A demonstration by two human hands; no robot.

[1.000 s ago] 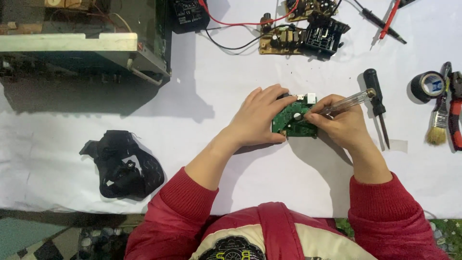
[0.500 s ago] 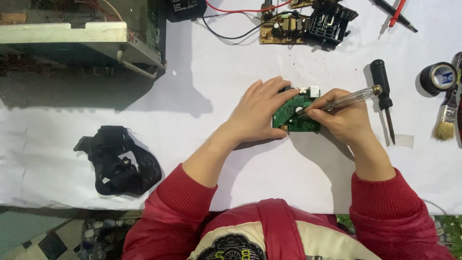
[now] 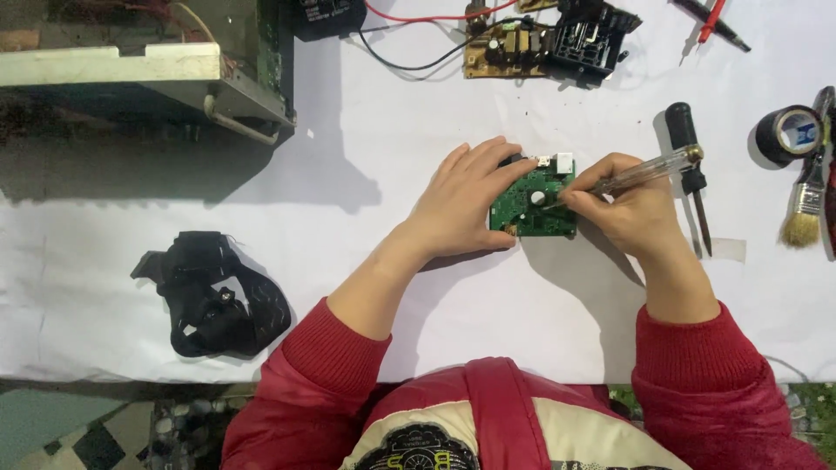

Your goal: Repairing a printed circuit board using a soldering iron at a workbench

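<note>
Green rectangular circuit board (image 3: 533,205) lies pinned flat under the open left hand (image 3: 461,202) while the right hand (image 3: 629,207) grips a clear-handled screwdriver (image 3: 643,171), tip on it.

left hand (image 3: 461,204) flat, fingers spread, right hand (image 3: 627,209) in pinching grip

Circuit board (image 3: 535,209): its left edge is hidden under the left hand (image 3: 461,202).
Tool tip: covered by the right hand (image 3: 623,209).
Paintbrush (image 3: 805,204): handle cut off at the right edge.
Metal case (image 3: 148,65): cut off top left.
</note>
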